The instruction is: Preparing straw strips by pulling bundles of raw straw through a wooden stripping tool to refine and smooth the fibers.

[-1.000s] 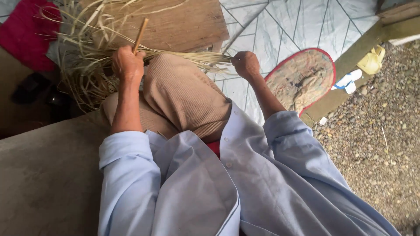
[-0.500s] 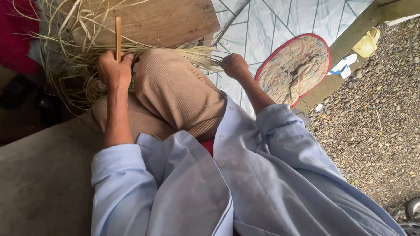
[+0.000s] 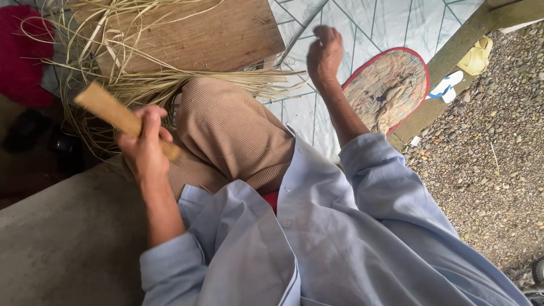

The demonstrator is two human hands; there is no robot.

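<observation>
Stick (image 3: 116,116) swung from upright to up-left — left hand (image 3: 144,150) gripping, right hand (image 3: 324,54) fisted.

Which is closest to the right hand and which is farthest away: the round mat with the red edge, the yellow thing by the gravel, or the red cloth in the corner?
From the right hand:
1. Round mat with the red edge, just to its right on the tiled floor.
2. Yellow thing, farther right, beside the gravel.
3. Red cloth, far left corner.
</observation>
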